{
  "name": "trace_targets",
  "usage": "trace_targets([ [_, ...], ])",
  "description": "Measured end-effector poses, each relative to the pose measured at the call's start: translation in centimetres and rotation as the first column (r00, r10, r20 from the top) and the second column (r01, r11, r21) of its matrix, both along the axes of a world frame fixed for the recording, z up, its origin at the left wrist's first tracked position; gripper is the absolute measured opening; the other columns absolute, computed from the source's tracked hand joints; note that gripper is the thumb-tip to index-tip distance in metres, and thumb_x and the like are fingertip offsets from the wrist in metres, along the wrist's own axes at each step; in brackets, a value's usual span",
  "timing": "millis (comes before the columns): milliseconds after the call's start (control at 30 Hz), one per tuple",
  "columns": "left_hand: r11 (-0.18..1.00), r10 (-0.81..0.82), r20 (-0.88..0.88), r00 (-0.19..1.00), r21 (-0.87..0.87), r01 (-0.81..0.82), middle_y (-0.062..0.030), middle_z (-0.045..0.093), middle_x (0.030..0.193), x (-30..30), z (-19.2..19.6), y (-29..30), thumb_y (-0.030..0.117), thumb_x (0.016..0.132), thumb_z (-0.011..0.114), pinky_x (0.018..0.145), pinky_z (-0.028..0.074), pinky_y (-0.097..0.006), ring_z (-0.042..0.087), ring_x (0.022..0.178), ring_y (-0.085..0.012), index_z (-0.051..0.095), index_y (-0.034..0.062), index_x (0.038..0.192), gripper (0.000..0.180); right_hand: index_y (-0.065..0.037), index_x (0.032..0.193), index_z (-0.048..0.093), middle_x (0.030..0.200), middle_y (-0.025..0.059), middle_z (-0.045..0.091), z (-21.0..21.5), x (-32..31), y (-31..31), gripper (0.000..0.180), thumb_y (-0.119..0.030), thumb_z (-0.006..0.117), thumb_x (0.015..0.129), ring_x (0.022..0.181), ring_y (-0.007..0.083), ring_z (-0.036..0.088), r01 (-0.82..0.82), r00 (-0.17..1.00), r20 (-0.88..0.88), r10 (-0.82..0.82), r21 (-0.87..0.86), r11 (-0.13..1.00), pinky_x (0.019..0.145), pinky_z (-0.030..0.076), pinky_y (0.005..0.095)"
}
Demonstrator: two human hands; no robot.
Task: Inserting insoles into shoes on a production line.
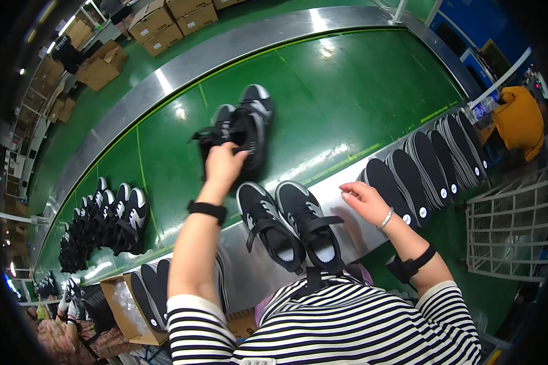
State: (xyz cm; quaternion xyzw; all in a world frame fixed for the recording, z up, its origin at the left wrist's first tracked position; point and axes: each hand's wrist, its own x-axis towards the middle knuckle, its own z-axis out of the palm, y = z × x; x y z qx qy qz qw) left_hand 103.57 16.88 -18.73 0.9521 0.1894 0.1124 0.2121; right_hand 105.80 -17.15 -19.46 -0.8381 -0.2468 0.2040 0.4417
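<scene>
My left hand [224, 164] reaches forward over the green belt, its fingers closed on the heel end of a pair of black-and-grey sneakers [256, 125]; those sneakers look slightly blurred. A second pair stands directly in front of me on the metal edge, toes pointing away: a left sneaker [263, 213] and a right sneaker [304, 213], with pale insoles showing inside and loose straps across them. Beside them, on the right, my right hand [366, 204] hovers with fingers apart and holds nothing. Its nearest neighbour is a stack of black insoles [386, 185].
More insole stacks [450, 155] line the metal ledge [347, 228] to the right. Many sneakers [122, 213] sit on the green belt [347, 91] at left. A cardboard box [125, 310] with clear plastic stands lower left, a white wire rack [511, 228] at right. People work at far left.
</scene>
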Motion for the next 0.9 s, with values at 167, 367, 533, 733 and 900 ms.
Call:
trace_targets([
  [167, 0.984, -0.069, -0.050, 0.996, -0.167, 0.060, -0.0140, 0.062, 0.081, 2.3, -1.3, -1.7, 0.019, 0.070, 0.063, 0.069, 0.047, -0.034, 0.061, 0.074, -0.0250, 0.061, 0.0022, 0.087, 0.024, 0.002, 0.108, 0.051, 0.096, 0.0157, 0.058, -2.1, 5.3, 4.6, 0.037, -0.024, 0.054, 0.082, 0.090, 0.0217, 0.056, 0.096, 0.982, -0.170, -0.079, 0.093, 0.991, 0.079, 0.044, 0.0301],
  [367, 0.629, 0.403, -0.275, 0.873, -0.610, -0.482, -0.0150, 0.047, 0.111, -1.6, -3.4, 3.0, 0.024, 0.068, 0.068, 0.074, 0.045, -0.044, 0.052, 0.091, -0.0248, 0.039, 0.0066, 0.120, 0.063, 0.010, 0.115, 0.040, 0.101, 0.0234, 0.055, -4.7, 9.5, 13.1, 0.065, -0.036, 0.061, 0.074, 0.095, 0.0295, 0.055, 0.316, 0.936, -0.166, -0.311, 0.002, 0.949, 0.083, 0.042, 0.0329],
  [533, 0.122, 0.191, -0.355, 0.915, -0.916, -0.381, -0.0090, 0.054, 0.095, -1.8, -4.9, 2.8, 0.009, 0.073, 0.053, 0.065, 0.052, -0.042, 0.055, 0.084, -0.0205, 0.039, 0.0071, 0.122, 0.051, 0.008, 0.112, 0.040, 0.097, 0.0222, 0.057, -5.6, 9.8, 15.9, 0.059, -0.018, 0.064, 0.065, 0.093, 0.0327, 0.055, 0.292, 0.848, -0.461, -0.262, -0.006, 0.956, 0.082, 0.043, 0.0334],
  [733, 0.097, 0.256, -0.153, 0.954, -0.978, -0.183, -0.0091, 0.053, 0.098, 0.5, -5.7, -0.3, -0.002, 0.071, 0.046, 0.062, 0.055, -0.038, 0.057, 0.083, -0.0205, 0.039, 0.0013, 0.118, 0.048, 0.006, 0.129, 0.017, 0.125, 0.0278, 0.031, -7.5, 7.6, 15.2, 0.072, -0.003, 0.049, 0.065, 0.117, 0.0403, 0.030, 0.171, 0.984, -0.068, -0.165, 0.092, 0.981, 0.099, 0.026, 0.0370],
  [900, 0.117, 0.313, -0.060, 0.948, -0.988, -0.102, -0.0104, 0.049, 0.107, 0.5, -5.5, -0.9, -0.002, 0.071, 0.049, 0.068, 0.054, -0.037, 0.055, 0.090, -0.0208, 0.032, -0.0009, 0.123, 0.055, 0.006, 0.129, 0.018, 0.121, 0.0276, 0.035, -7.5, 7.6, 15.5, 0.070, -0.005, 0.049, 0.067, 0.114, 0.0397, 0.034, 0.176, 0.984, -0.013, -0.176, 0.153, 0.972, 0.098, 0.028, 0.0364],
])
